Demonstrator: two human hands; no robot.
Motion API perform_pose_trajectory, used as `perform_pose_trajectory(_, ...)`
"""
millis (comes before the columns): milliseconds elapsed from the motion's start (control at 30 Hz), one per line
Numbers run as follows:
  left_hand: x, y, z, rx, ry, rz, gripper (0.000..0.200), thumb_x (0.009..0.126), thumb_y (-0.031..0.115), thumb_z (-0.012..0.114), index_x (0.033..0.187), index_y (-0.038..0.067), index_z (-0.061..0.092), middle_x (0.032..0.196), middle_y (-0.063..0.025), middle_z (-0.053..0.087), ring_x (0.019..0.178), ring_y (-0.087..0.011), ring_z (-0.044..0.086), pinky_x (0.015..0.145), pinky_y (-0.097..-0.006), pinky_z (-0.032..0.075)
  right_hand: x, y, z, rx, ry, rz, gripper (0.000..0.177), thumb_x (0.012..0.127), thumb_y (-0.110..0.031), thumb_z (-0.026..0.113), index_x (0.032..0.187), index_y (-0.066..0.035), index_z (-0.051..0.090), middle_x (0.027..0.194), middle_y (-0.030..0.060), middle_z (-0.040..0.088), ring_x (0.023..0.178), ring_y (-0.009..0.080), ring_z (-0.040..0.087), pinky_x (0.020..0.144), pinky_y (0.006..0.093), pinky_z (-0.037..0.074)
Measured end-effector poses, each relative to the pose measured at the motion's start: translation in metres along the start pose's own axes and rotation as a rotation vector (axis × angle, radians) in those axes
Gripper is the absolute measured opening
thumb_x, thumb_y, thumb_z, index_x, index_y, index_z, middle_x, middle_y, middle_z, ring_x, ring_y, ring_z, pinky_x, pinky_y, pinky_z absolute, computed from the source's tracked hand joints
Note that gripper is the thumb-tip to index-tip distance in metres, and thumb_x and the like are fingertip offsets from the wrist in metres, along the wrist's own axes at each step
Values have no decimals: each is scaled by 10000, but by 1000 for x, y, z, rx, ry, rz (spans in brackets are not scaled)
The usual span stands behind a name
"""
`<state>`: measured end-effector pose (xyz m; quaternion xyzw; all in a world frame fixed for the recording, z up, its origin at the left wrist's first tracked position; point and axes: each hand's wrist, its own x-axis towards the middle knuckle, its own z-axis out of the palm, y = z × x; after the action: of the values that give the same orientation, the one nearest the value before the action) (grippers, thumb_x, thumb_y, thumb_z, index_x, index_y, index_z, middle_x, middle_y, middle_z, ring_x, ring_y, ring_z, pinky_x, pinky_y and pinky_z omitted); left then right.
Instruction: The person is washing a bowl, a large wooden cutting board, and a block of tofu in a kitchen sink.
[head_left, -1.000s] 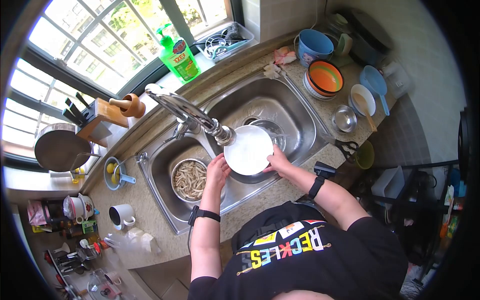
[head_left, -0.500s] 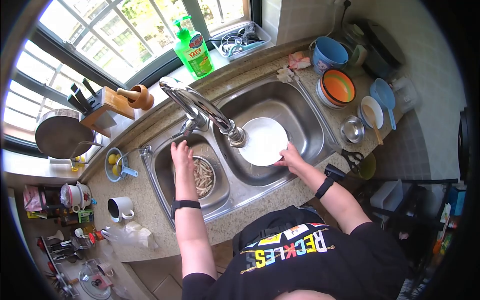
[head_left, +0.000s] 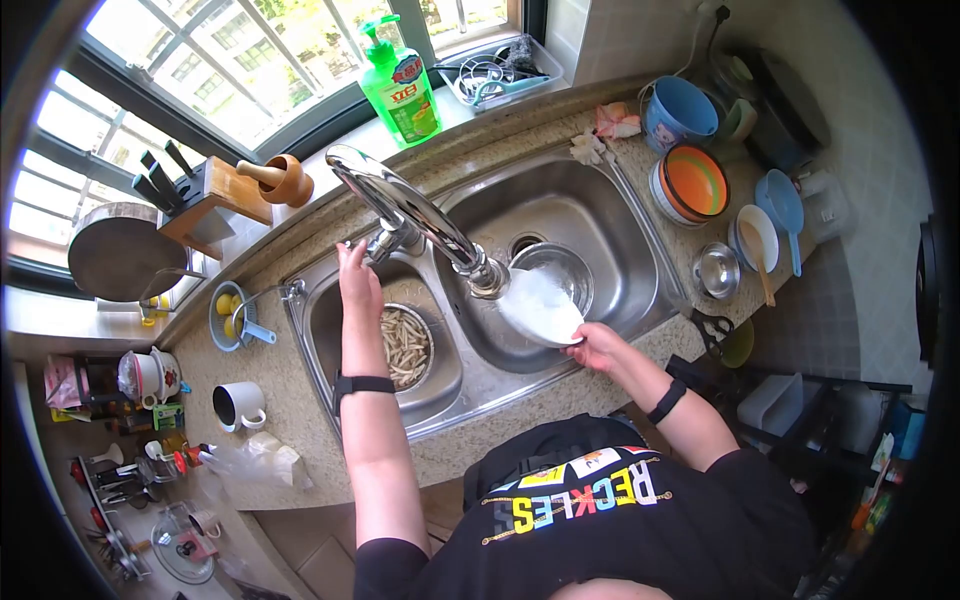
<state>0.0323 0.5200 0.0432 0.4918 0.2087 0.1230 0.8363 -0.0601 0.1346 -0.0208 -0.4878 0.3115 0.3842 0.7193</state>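
Observation:
My right hand (head_left: 598,347) grips the edge of a white plate (head_left: 545,318), tilted beneath the spout of a chrome faucet (head_left: 430,225). A whitish blur on the plate looks like running water. Below it, a metal bowl (head_left: 572,272) lies in the right sink basin (head_left: 610,225), partly hidden by the plate. At the faucet's base, my left hand (head_left: 360,285) has its fingers closed around the faucet lever (head_left: 378,247). Beside that wrist, in the left basin (head_left: 440,380), stands a round container of pale, finger-shaped pieces (head_left: 405,345).
Green soap bottle (head_left: 403,95), knife block (head_left: 215,200) and wooden mortar (head_left: 290,182) line the sill. Stacked bowls (head_left: 692,182), a small metal bowl (head_left: 716,270) and scissors (head_left: 710,325) sit right of the sink. On the left are a blue strainer (head_left: 235,320) and mug (head_left: 240,405).
My left hand has risen to the faucet lever. The plate has tilted from facing up to steeply slanted, uncovering the metal bowl and drain. The view has shifted slightly.

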Motion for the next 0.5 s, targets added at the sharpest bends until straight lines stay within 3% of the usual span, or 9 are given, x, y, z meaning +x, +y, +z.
perform_pose_trajectory(67,-24,-31,1,95,130,-32,775,809,110,560,1401,-62,89,1479,-179,126,1369,-234,114,1102,-326,37,4,15,-27,558,-212,326,231,804,-34,425,1003,64,492,774,136,562,519,123,550,406,175,466)
perform_pose_trajectory(133,-48,-33,12,192,-22,7,796,799,108,567,1414,-40,84,1481,-187,139,1359,-245,168,1097,-327,120,-4,16,-24,673,-263,384,210,826,-55,439,990,61,497,761,127,557,512,99,528,398,156,447)
perform_pose_trajectory(167,-73,-64,14,384,98,-75,789,804,107,564,1418,-30,88,1478,-195,151,1350,-243,201,1086,-323,160,-10,13,-27,786,-314,437,194,847,-77,452,977,58,503,749,117,553,504,74,506,391,136,428)
perform_pose_trajectory(233,-102,-59,30,418,67,-134,760,810,110,576,1411,-34,132,1469,-199,178,1353,-254,203,1091,-323,158,-13,14,-27,797,-305,445,216,882,-109,448,1003,64,493,749,106,545,499,77,498,390,135,422)
perform_pose_trajectory(267,-114,-99,12,393,-24,-184,745,816,103,576,1410,-29,145,1465,-198,188,1353,-260,204,1089,-329,176,-17,15,-29,860,-364,450,226,888,-108,429,1017,69,486,745,98,535,496,78,491,390,142,416)
perform_pose_trajectory(367,-151,-119,13,490,-92,-126,657,833,79,559,1392,-22,229,1402,-170,326,1227,-229,387,1015,-303,296,-19,27,-21,971,-487,468,246,898,-106,396,1040,79,472,736,84,513,489,85,478,387,158,405)
perform_pose_trajectory(433,-165,-121,16,495,-74,-129,601,833,94,565,1368,1,307,1388,-141,360,1233,-230,384,1023,-308,285,-22,34,-19,1023,-545,478,255,902,-106,382,1050,84,465,729,77,501,486,90,473,385,168,399)
perform_pose_trajectory(467,-173,-132,2,769,-169,2,561,836,101,566,1352,48,354,1376,-106,389,1238,-216,378,1025,-314,287,-21,32,-11,1010,-561,508,257,901,-106,378,1050,86,463,725,75,493,483,94,469,384,173,393)
perform_pose_trajectory(500,-175,-135,4,741,-137,93,450,835,115,573,1273,79,476,1320,-85,458,1223,-207,402,1013,-326,308,-25,35,-11,1039,-554,494,260,900,-106,375,1050,88,461,720,73,485,480,98,464,382,178,387)
